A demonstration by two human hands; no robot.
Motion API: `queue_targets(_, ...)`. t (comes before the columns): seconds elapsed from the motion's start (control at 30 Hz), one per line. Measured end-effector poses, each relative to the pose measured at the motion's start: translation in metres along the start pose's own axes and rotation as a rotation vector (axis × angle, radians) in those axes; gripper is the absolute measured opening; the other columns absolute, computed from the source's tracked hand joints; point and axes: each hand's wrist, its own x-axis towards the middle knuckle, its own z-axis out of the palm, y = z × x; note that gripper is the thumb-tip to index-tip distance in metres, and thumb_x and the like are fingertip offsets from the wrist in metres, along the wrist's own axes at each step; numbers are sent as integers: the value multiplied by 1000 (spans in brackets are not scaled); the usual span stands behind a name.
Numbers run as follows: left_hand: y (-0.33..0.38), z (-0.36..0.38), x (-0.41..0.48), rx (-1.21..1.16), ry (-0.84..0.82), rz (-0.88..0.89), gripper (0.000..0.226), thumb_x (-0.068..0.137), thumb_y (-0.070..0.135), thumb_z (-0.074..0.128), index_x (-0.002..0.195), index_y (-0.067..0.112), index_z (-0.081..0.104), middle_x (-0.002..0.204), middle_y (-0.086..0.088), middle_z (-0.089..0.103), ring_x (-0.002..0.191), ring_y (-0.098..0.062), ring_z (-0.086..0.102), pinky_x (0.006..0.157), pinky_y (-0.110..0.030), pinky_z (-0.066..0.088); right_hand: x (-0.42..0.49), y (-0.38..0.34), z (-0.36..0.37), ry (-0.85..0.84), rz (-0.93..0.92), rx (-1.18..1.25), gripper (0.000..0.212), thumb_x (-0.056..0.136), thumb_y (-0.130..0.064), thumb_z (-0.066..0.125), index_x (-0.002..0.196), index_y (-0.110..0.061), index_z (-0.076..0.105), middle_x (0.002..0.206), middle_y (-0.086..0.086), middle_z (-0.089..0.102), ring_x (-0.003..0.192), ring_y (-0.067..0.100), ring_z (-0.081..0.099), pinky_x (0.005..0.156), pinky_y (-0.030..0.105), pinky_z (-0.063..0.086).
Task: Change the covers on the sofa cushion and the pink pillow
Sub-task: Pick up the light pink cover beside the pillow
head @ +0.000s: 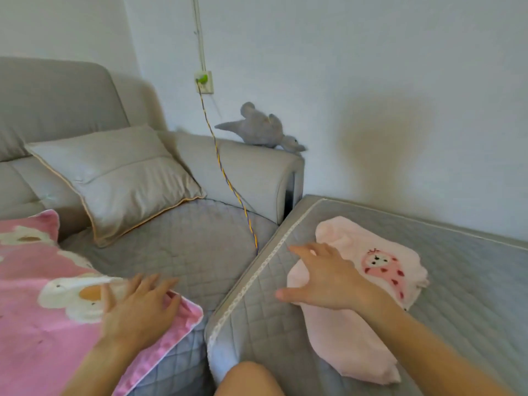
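Best to pinch one near edge of the folded pale-pink cover with the strawberry print (368, 284) under the spread, empty right-hand fingers (307, 251), while flat left fingers (148, 284) steady the bright pink flower-patterned pillow (43, 304) at near left.

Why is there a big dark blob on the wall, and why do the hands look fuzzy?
Head view: the blob is a soft shadow on the wall, so light comes from this side; the left hand and right hand are a bit smeared; the wide lens bends the sofa edges.
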Motion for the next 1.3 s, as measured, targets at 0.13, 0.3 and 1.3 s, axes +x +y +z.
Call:
queue_targets(0.13, 14, 40, -2, 107, 9, 17, 45, 88, 51, 32, 120, 47, 62, 127, 11, 62, 127, -19, 47, 103, -69, 12, -25, 64, 44, -266, 146, -192, 113, 65, -91, 49, 150, -49, -12, 164, 5, -10, 149, 40, -2, 114, 62, 18)
queue_targets(0.3, -2, 54, -16, 144, 100, 145, 45, 74, 48, 42, 93, 28, 77, 98, -3, 71, 99, -30, 63, 97, -67, 26, -19, 77, 56, 60, -43, -343, 40, 100, -27, 40, 139, -37, 39, 134, 1, 51, 113, 28, 54, 87, 38, 47)
queue_targets(1.3, -343, -298, -262, -213, 872, -807, 30, 85, 15, 63, 83, 44, 58, 76, 10, 67, 73, -17, 61, 62, -31, 47, 19, -551, -93, 308, -1266, 375, 11, 85, -31, 66, 92, -30, 57, 94, -13, 64, 85, 13, 60, 74, 31, 51)
